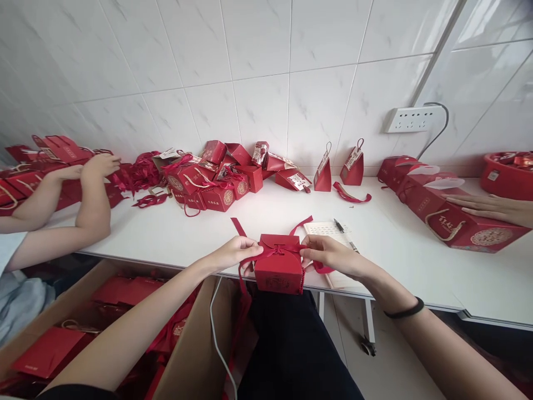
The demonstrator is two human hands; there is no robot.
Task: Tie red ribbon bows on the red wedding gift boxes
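A small red gift box (278,276) with a dark printed pattern sits at the table's front edge, right before me. Across its top runs a red ribbon (278,250), crossed or knotted at the middle. At the box's left side, my left hand (238,253) is closed, pinching one part of the ribbon. My right hand (325,253) pinches the ribbon on the other side, its fingertips close to the box's right edge. Loose ribbon ends stick out behind the box and hang down at its left.
An open notebook (333,280) with a pen (338,225) lies right of the box. Behind are piled red gift boxes (219,197). Co-workers' hands (102,165) appear at left and right. A carton (120,266) of red boxes stands below left. A red tub (506,180) stands far right.
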